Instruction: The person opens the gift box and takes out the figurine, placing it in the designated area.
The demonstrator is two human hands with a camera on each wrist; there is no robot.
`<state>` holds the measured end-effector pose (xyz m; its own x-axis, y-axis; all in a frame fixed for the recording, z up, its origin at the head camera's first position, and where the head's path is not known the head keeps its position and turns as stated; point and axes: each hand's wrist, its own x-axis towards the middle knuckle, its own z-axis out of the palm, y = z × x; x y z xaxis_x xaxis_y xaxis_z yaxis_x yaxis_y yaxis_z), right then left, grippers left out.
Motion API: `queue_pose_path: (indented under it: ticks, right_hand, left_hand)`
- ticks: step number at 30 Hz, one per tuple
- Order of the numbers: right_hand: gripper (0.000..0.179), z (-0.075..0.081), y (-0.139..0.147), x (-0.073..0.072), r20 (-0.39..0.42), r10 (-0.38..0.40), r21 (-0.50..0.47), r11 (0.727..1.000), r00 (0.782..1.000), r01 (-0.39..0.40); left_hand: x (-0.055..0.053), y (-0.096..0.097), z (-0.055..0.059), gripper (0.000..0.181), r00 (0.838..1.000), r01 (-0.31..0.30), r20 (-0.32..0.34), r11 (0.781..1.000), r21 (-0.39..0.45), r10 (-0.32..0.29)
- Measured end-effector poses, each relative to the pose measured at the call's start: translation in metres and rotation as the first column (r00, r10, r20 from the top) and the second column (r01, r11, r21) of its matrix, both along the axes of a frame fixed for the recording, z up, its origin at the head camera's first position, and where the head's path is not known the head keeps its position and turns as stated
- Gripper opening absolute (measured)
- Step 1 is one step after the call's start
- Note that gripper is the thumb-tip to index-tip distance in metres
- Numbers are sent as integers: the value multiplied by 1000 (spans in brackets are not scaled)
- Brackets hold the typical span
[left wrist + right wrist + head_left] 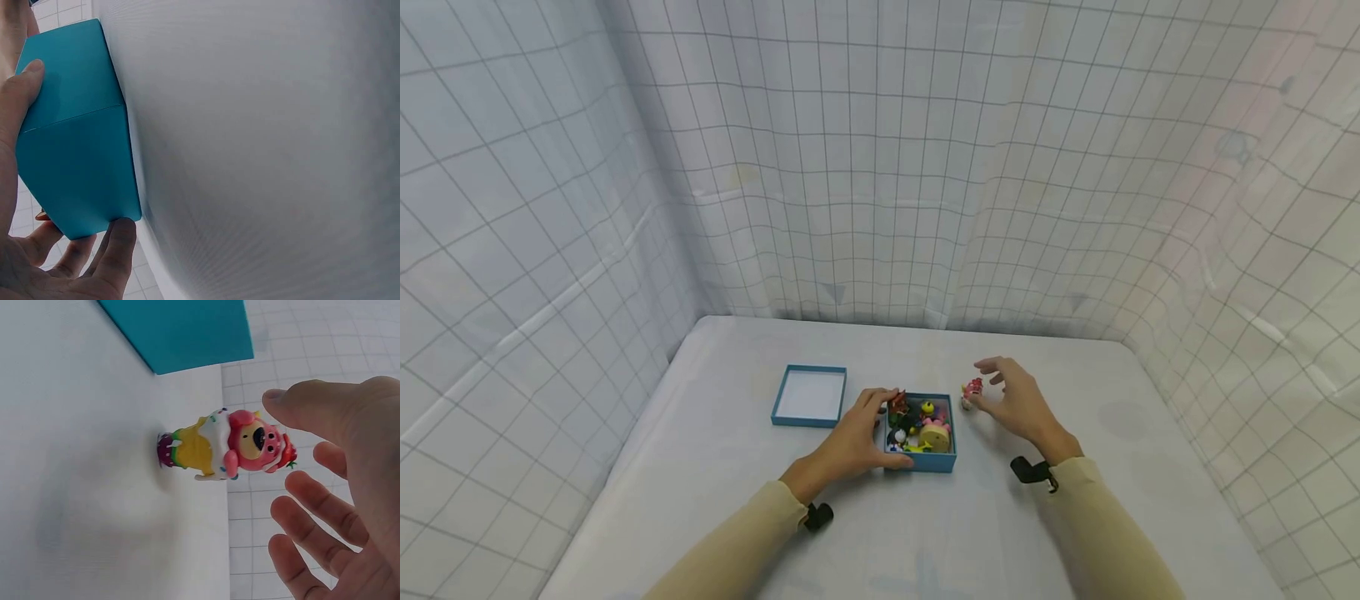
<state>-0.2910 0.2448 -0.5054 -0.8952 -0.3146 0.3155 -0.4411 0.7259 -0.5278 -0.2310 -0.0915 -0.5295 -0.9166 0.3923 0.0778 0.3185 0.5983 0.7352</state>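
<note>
A blue box packed with several small toy figures stands on the table. My left hand grips it, thumb on the near wall and fingers at the far-left corner; the left wrist view shows the thumb and fingers on two opposite walls of the teal box. Right of the box, a pink bear figurine with a yellow and white body stands upright on the table. My right hand is beside it, thumb and fingers spread apart around its head, with gaps showing in the right wrist view.
A shallow blue-rimmed lid, white inside, lies on the table left of the box. White table cloth covers the surface. Grid-patterned curtains enclose the back and both sides.
</note>
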Motion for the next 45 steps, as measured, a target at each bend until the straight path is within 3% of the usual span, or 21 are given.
queue_pose_path:
  ticks: [12,31,45]
  right_hand:
    - [54,12,-2,7,-94,9,22,1000,996,-7]
    - [47,28,-20,27,-36,102,86,991,994,-99]
    - [44,35,-35,39,52,203,161,965,978,-209]
  left_hand:
    - [0,0,0,121,1000,-8,7,1000,9,8]
    - [-1,0,-3,121,1000,-1,1,1000,29,1]
    - [-2,0,-3,120,1000,-4,-2,1000,24,4]
